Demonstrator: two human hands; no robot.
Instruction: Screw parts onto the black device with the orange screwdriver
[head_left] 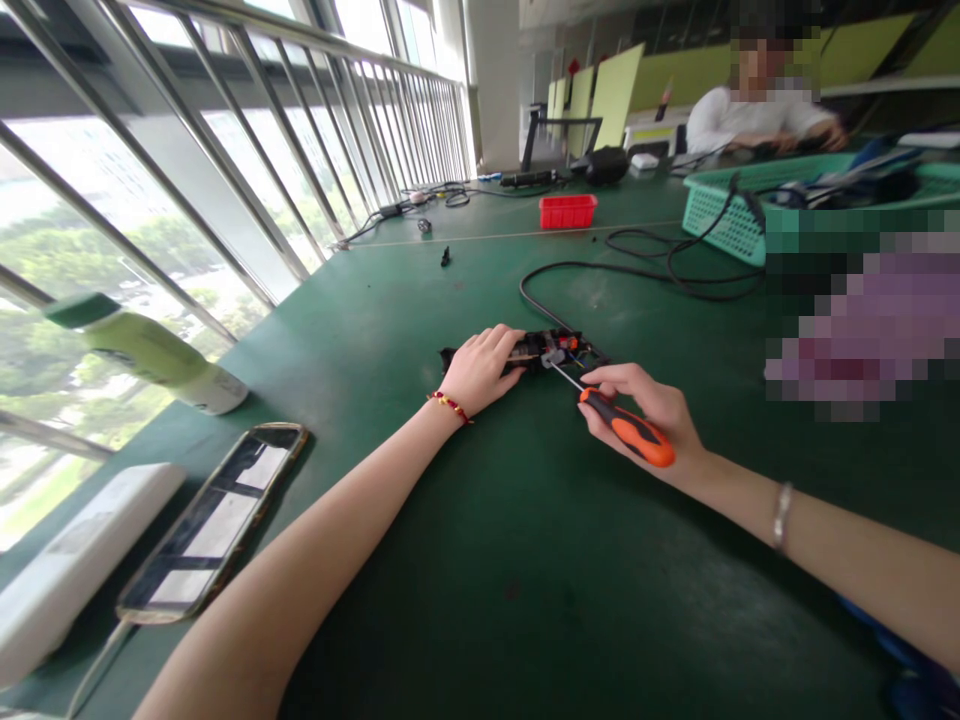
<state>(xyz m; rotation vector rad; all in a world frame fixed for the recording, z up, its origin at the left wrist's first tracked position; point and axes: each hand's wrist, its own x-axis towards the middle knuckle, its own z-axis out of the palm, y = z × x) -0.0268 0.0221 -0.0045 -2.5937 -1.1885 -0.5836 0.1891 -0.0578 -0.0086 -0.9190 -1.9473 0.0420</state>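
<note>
My left hand point(484, 368) is wrapped over a black corded device point(534, 346), pressing it against the green table point(450, 560). The device's right end is opened up, with red parts and thin wires showing. A black cable runs from that end toward the back right. In my right hand point(649, 410) is a screwdriver point(630, 428) with an orange and black handle, held between thumb and fingers. Its metal shaft slants up and left, and the tip meets a small grey part of the device. Whether the tip sits in a screw I cannot tell.
A phone point(217, 520), a white box-like object point(82, 560) and a leaning green bottle point(150, 355) are at left by the railing. Behind lie a small black piece point(445, 257), a red tray point(568, 212) and a green basket point(724, 222). A person point(757, 115) sits across the table.
</note>
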